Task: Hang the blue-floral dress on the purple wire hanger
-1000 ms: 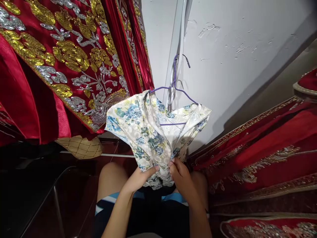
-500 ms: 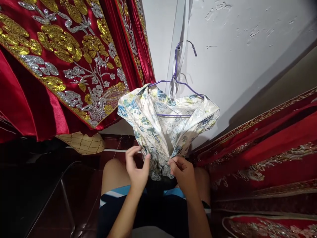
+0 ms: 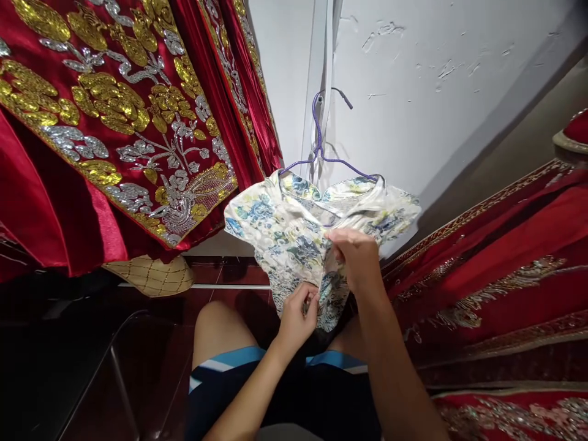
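Note:
A floral short-sleeved blouse, white with blue and yellow flowers, hangs in front of me on a purple wire hanger. Its front panels lie close together, crossing below the neckline. With a pinch, my right hand grips the front edge of the blouse near the chest. Lower on the same front edge, my left hand pinches the fabric between thumb and fingers. Any fastener under the fingertips is hidden.
Red satin cloth with gold and silver sequins hangs at the left. More red embroidered fabric fills the right. Behind the hanger are a white wall and pale straps. A woven straw-coloured item and a dark seat are at lower left.
My right hand has moved up the blouse's front edge. My left hand, open before, has moved right and closed on the edge. The gaping front panels have come together.

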Motion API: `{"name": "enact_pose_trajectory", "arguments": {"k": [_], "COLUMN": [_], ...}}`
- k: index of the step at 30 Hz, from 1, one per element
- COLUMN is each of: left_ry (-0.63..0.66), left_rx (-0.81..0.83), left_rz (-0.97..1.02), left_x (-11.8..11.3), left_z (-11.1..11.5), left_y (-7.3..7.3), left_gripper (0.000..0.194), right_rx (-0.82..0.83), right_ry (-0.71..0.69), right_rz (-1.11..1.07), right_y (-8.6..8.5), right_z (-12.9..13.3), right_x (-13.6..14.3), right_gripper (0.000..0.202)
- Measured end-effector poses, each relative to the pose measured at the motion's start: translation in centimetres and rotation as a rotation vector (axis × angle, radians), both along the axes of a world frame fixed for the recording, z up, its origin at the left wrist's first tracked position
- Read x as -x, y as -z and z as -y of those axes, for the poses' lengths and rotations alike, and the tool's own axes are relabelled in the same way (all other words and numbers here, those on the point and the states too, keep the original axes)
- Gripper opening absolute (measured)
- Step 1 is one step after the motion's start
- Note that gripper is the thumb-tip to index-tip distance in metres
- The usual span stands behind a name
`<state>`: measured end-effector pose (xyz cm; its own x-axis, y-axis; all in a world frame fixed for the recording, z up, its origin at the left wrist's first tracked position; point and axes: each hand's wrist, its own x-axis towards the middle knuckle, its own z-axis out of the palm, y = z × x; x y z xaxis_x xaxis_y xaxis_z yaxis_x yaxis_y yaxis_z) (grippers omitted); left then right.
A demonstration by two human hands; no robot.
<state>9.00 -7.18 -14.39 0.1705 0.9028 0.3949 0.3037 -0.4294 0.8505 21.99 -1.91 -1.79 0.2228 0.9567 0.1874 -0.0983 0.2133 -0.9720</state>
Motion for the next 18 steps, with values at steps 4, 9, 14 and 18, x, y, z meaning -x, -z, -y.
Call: {"name": "enact_pose_trajectory", "arguments": {"k": [4, 9, 14, 18], "left_ry": [0.051, 0.120, 0.303, 0.087], "left_rx": [-0.004, -0.012, -0.045, -0.394], "left_rz": [-0.028, -0.180, -0.365, -0.081], "left_x": [-0.3, 0.3, 2.5, 3.3], "left_z": [0.6, -0.6, -4.5, -7.1], "left_y": [1.1, 1.2, -4.5, -12.4], "left_gripper": [0.014, 0.014, 0.020, 0.037], "right_rx": [-0.053, -0.145, -0.197, -0.193], "right_ry": [-0.034, 0.035, -0.036, -0.070], "right_rz": [-0.090, -0.133, -0.071, -0.027], "right_y": [-3.8, -4.7, -4.3, -3.8], "right_z": [-2.6, -3.1, -2.7, -2.4], "right_x": [0.5, 1.3, 1.3, 1.2], "right_gripper": [0.010, 0.010, 0.012, 0.012]}}
